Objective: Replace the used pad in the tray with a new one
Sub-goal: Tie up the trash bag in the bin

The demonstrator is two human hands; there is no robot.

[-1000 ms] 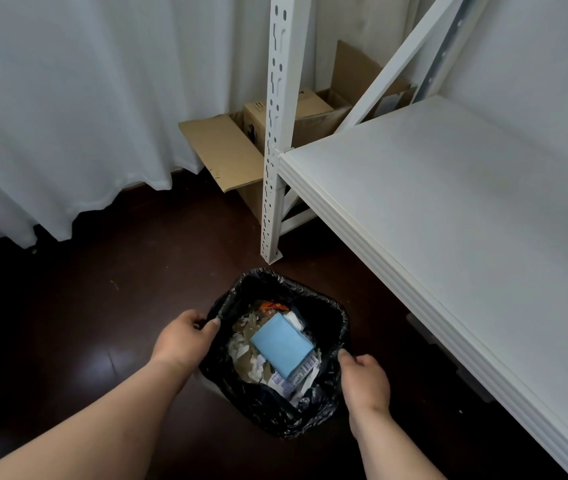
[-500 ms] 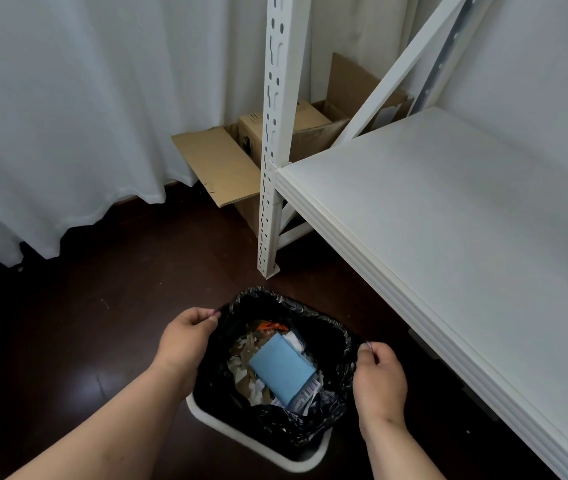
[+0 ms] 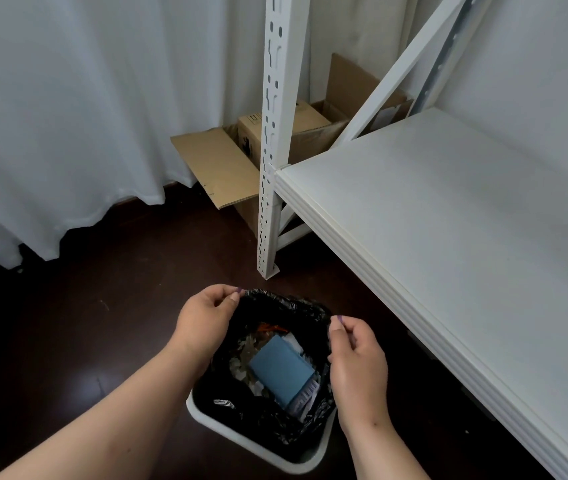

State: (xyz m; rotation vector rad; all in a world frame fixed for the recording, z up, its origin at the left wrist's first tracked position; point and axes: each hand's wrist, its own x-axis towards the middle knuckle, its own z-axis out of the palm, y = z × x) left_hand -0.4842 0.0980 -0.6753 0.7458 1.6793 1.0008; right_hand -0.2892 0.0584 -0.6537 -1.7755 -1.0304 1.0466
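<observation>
A white waste bin (image 3: pixel 262 441) stands on the dark floor, lined with a black bin bag (image 3: pixel 258 410). Inside the bag lies a folded light-blue pad (image 3: pixel 281 370) on top of paper scraps. My left hand (image 3: pixel 206 318) pinches the bag's rim at its far left edge. My right hand (image 3: pixel 357 358) pinches the rim at the right edge. Both hands hold the bag's mouth lifted above the bin. No tray is in view.
A white metal shelf unit (image 3: pixel 466 244) fills the right side, its upright post (image 3: pixel 274 133) just beyond the bin. An open cardboard box (image 3: pixel 237 161) sits behind the post. White curtains (image 3: pixel 68 116) hang at the left over dark floor (image 3: pixel 68 323).
Both hands have lifted the bag's rim up off the bin, exposing the bin's white edge. The hands shifted from gripping the bin's sides to pinching the bag's edge.
</observation>
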